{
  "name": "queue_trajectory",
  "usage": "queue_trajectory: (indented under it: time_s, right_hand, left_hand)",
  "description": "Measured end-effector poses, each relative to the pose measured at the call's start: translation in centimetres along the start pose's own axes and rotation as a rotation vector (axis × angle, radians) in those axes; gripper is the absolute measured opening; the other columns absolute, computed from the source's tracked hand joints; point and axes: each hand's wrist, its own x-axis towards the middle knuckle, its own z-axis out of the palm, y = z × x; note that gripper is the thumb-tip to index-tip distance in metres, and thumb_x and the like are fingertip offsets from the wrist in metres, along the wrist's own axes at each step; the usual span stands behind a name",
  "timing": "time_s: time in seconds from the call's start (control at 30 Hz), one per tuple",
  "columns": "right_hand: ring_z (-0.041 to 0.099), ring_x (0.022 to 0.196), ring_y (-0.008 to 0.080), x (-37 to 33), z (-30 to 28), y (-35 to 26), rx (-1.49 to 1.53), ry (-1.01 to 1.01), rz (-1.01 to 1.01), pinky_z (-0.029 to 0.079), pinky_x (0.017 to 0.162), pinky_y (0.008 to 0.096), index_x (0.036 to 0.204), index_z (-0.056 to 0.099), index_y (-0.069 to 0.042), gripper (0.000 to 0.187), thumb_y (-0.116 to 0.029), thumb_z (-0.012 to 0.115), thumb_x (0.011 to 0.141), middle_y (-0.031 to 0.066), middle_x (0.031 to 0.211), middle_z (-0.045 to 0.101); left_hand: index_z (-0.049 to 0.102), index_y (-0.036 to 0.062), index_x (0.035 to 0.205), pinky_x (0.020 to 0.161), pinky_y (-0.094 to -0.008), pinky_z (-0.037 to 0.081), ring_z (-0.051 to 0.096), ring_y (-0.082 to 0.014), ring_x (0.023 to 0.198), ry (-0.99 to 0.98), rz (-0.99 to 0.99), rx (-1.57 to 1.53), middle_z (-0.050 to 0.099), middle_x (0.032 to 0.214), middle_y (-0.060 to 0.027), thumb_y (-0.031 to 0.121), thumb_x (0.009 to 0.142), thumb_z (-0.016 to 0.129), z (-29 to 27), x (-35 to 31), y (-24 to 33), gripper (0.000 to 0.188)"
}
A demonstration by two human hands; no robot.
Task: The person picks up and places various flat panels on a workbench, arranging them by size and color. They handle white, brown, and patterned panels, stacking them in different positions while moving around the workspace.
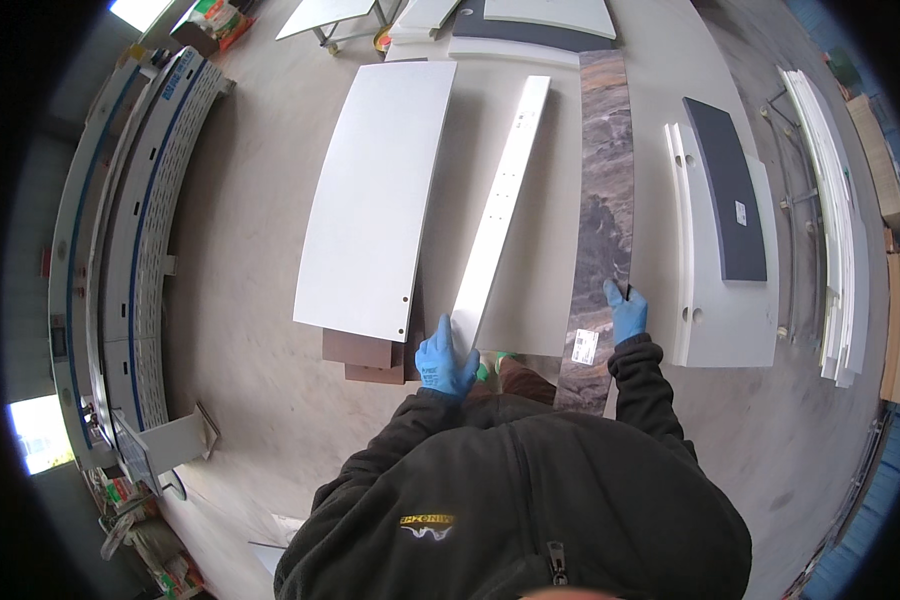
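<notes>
My left hand (446, 360), in a blue glove, is closed round the near end of a long narrow white board (500, 210) with small holes along its face. The board slants away from me toward the far side. My right hand (626, 312), gloved too, grips the right edge of a long panel with a brown and grey marble pattern (606, 180), its fingertips on the top face. A white label (585, 347) sticks near that panel's near end. Left of the narrow board lies a wide white panel (375, 190) with two small holes at its near right corner.
Brown boards (360, 350) lie under the wide white panel. To the right, a dark grey panel (725, 190) rests on white panels (720, 330). A long machine (155, 230) stands at left; white boards (830, 230) lean on a rack at far right. More panels (530, 40) lie beyond.
</notes>
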Motion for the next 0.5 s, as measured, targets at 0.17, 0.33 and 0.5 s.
queue_trajectory:
  time_s: [0.17, 0.33, 0.5]
  right_hand:
    - [0.049, 0.074, 0.0093, -3.1, -1.4, 1.0, -0.012, 0.006, -0.004, 0.045, 0.070, 0.0293, 0.088, 0.069, 0.001, 0.025, -0.023, 0.071, 0.094, -0.0033, 0.080, 0.060]
    - [0.052, 0.080, 0.0057, -6.6, -2.9, 1.7, -0.047, 0.022, -0.021, 0.046, 0.073, 0.0240, 0.100, 0.072, 0.002, 0.022, -0.019, 0.069, 0.097, -0.0052, 0.087, 0.062]
    - [0.052, 0.078, 0.0085, -11.2, -4.7, 2.4, -0.158, 0.021, -0.057, 0.048, 0.073, 0.0282, 0.100, 0.070, 0.003, 0.027, -0.023, 0.069, 0.097, -0.0020, 0.086, 0.064]
  left_hand:
    - [0.037, -0.0065, 0.145, 0.082, -0.0511, 0.046, 0.059, -0.0409, 0.095, 0.094, -0.003, 0.042, 0.062, 0.109, -0.0233, 0.031, 0.077, 0.075, 1.0, -0.8, -0.9, 0.087]
    - [0.034, -0.0045, 0.148, 0.083, -0.0525, 0.044, 0.057, -0.0395, 0.100, 0.116, -0.070, 0.111, 0.059, 0.116, -0.0225, 0.034, 0.077, 0.076, 2.7, -0.5, -1.7, 0.092]
    - [0.033, -0.0023, 0.148, 0.086, -0.0519, 0.045, 0.057, -0.0386, 0.102, 0.106, -0.181, 0.231, 0.058, 0.117, -0.0194, 0.034, 0.077, 0.077, 3.8, -0.1, -1.6, 0.091]
